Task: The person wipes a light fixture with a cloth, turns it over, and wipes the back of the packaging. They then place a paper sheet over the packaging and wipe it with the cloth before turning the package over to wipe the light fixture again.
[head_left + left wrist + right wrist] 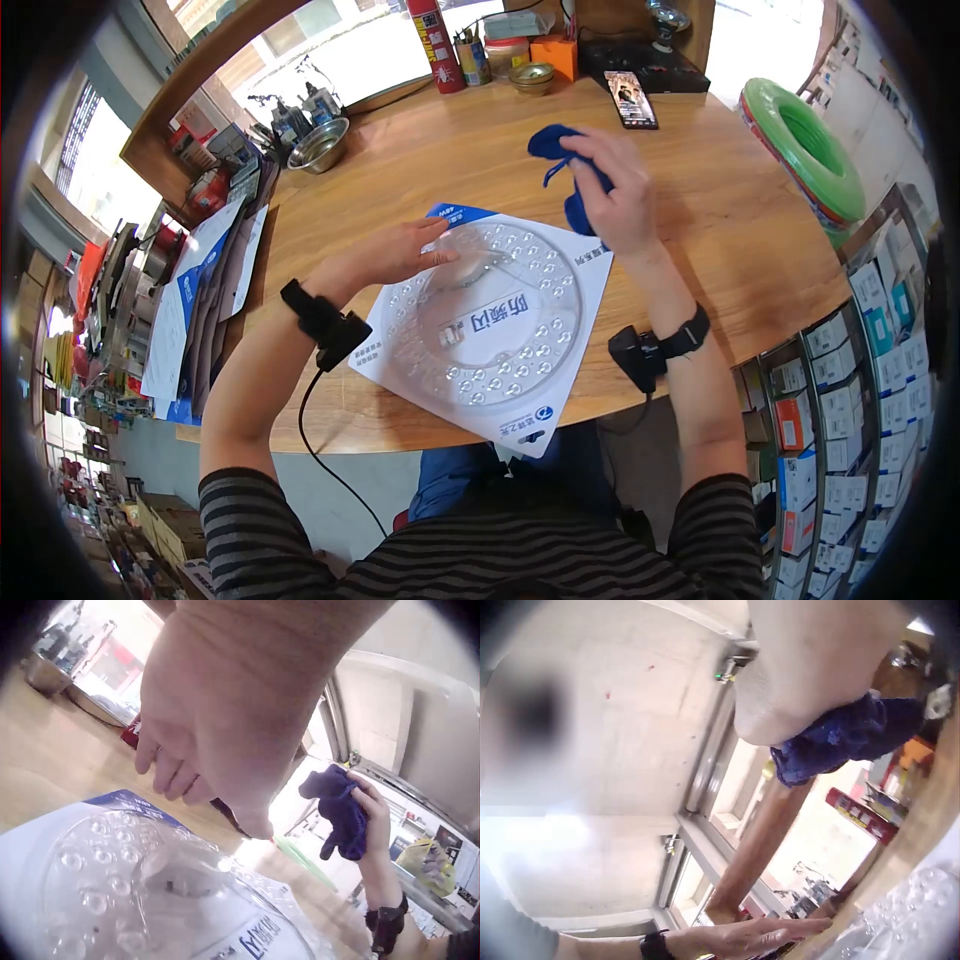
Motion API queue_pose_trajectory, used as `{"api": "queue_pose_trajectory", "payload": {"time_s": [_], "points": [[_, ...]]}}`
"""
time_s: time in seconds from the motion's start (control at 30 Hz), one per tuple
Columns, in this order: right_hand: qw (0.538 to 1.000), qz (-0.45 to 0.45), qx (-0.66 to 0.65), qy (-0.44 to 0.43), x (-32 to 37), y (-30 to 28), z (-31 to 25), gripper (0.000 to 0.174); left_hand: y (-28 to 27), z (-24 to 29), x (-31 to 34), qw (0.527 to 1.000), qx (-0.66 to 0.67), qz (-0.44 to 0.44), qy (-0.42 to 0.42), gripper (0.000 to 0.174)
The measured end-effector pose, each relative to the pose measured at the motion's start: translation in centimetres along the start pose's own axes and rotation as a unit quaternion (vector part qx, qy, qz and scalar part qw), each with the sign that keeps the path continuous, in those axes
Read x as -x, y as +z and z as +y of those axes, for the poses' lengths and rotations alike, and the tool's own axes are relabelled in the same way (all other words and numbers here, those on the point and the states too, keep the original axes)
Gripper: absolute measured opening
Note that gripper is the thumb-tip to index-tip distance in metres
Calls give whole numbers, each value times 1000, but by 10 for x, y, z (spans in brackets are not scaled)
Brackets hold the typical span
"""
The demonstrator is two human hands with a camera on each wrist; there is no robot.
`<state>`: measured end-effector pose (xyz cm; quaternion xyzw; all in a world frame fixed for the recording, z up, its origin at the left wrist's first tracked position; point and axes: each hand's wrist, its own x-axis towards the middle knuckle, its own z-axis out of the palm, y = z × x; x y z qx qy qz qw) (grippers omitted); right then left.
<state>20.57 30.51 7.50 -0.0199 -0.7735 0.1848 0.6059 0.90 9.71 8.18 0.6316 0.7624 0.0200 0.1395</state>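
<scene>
A dark blue cloth [550,143] is bunched in my right hand [620,198], raised at the right of the package. The left wrist view shows the cloth [343,817] gripped between thumb and fingers, its ends hanging loose. My left hand [393,252] is over the upper left of a blister package [497,312], its fingers loosely extended and holding nothing. The package is a white and blue card under a clear plastic ring-shaped cover with rows of round bumps. In the right wrist view the left hand [742,937] lies nearly flat above the plastic.
The wooden desk [700,260] carries a phone [631,99], a small brass bowl [531,76], a red spray can [436,45] and a metal bowl [320,147] towards the back. Papers [200,300] stack at the left edge. Green coiled hose [815,150] stands at the right edge.
</scene>
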Motion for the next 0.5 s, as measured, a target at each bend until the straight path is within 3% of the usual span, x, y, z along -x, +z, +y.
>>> {"api": "queue_pose_trajectory", "payload": {"time_s": [0.1,0.17,0.5], "points": [[999,-21,4,31,32,8,20,17,2,-5,-16,999,-29,-23,-7,67],[996,-64,-5,56,42,12,27,18,2,3,-21,988,-29,-119,-90,64],[993,-97,-63,-6,42,19,7,20,12,-2,-27,985,25,-117,-125,64]]}}
